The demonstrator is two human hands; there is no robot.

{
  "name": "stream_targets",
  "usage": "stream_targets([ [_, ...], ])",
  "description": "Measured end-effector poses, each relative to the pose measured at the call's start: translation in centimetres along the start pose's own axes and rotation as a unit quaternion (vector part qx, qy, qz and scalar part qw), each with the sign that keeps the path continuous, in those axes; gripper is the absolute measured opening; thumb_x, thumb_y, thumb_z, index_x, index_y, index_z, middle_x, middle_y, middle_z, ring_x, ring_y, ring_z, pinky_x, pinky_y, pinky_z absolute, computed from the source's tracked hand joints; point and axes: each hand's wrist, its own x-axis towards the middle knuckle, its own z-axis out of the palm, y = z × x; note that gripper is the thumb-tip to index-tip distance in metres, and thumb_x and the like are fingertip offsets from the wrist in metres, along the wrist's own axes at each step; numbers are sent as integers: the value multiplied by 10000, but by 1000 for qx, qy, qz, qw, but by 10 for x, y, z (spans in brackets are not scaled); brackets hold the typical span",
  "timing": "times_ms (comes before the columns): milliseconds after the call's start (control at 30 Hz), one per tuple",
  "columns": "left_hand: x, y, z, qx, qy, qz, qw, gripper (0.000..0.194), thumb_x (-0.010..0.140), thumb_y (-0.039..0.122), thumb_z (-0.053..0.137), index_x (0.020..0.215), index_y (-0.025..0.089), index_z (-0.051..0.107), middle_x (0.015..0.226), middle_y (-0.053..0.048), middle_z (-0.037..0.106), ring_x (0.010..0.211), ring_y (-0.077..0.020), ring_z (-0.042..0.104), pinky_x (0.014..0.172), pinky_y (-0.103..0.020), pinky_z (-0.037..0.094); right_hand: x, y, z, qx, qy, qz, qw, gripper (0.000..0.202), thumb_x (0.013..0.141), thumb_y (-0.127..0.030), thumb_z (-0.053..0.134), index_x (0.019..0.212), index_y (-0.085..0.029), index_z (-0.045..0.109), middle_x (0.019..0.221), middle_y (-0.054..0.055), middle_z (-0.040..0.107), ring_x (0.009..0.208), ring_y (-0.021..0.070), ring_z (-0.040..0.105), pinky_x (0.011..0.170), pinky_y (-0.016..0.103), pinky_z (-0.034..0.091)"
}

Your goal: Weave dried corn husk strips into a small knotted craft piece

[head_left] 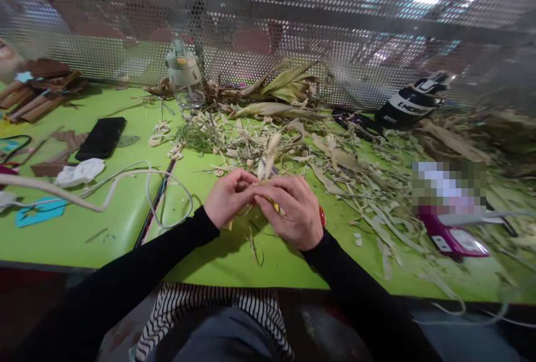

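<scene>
Item: pale, dried, narrow strip of plant husk. Location: at the meeting point of the two hands, over the near middle of the bright green tabletop. Orientation: long axis rising from the fingertips and pointing away from the person, leaning slightly right; lower end among the fingers, frayed upper end free.

Left hand: at the left of the strip's lower end, thumb and forefinger drawn together in a pinch on it; the remaining fingers curled, partly hidden.

Right hand: at the right, thumb and forefinger closed on the same lower end, fingertips touching or nearly touching those of the left. Neither hand is clearly nearer; both sit at the base. Exact grip beneath the fingers: cannot be told.

Adjacent: loose heap of pale husk shreds, beyond the hands; tangle of thin green fibres, beyond the left hand; small glossy red object, just beside the right hand, mostly hidden by it.
</scene>
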Motion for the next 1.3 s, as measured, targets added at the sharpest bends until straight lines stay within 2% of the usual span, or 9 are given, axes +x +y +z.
stream_targets([
  [67,-2,0,-1,165,-2,72,984,145,734,245,623,796,156,526,666,17,595,581,-95,540,581,-227,429,2,1,1,24,-43,-8,999,140,850,-183,543,934,-184,655,870,56,641,772,166,555,692,310,455],
  [167,-3,0,-5,359,-25,121,925,112,756,229,577,830,166,522,689,3,601,575,-117,535,567,-238,397,7,4,-3,55,-152,-3,987,183,883,-192,477,961,-143,635,908,81,648,801,174,570,694,303,466],
  [300,-3,-1,-7,465,-71,121,874,92,784,233,524,841,170,490,728,-38,638,604,-164,590,547,-251,383,16,7,-13,40,-275,-3,961,222,918,-225,420,991,-133,609,897,81,635,797,171,571,666,286,448],
  [400,-3,1,-6,491,-103,110,858,96,773,221,517,845,172,477,734,-51,649,611,-180,605,534,-252,384,25,6,-18,-10,-352,-4,936,189,912,-242,442,912,-146,606,853,64,623,725,159,557,576,262,387],
  [600,0,3,-9,472,-110,112,867,97,719,197,551,783,175,481,702,-39,641,609,-165,601,549,-244,410,36,-3,-20,-68,-384,-4,921,169,915,-239,463,917,-170,618,886,43,643,757,149,580,517,244,298],
  [867,3,-6,-8,470,-121,104,868,148,711,214,563,841,148,544,735,-51,664,635,-178,618,567,-256,441,51,-16,-18,-114,-458,-94,877,161,882,-106,495,838,-154,642,926,61,680,797,185,626,487,276,246],
  [1000,4,-4,-7,425,-121,103,891,133,682,185,571,809,146,572,763,-58,675,664,-180,614,591,-262,455,59,-17,-17,-102,-484,-115,861,188,875,-93,476,818,-160,642,911,61,679,782,184,622,469,274,229],
  [1167,5,-1,-12,296,-94,88,946,130,671,168,594,797,138,585,724,-41,660,649,-149,584,615,-260,466,61,-10,-13,-114,-454,-88,879,137,863,-113,473,874,-120,609,889,96,655,613,142,557,457,260,252],
  [1300,5,-2,-11,170,-128,61,975,116,684,204,609,759,137,552,670,3,611,580,-106,538,560,-233,452,67,4,-15,40,-421,-36,906,199,919,-219,392,868,-132,563,847,72,624,662,139,528,566,256,386],
])
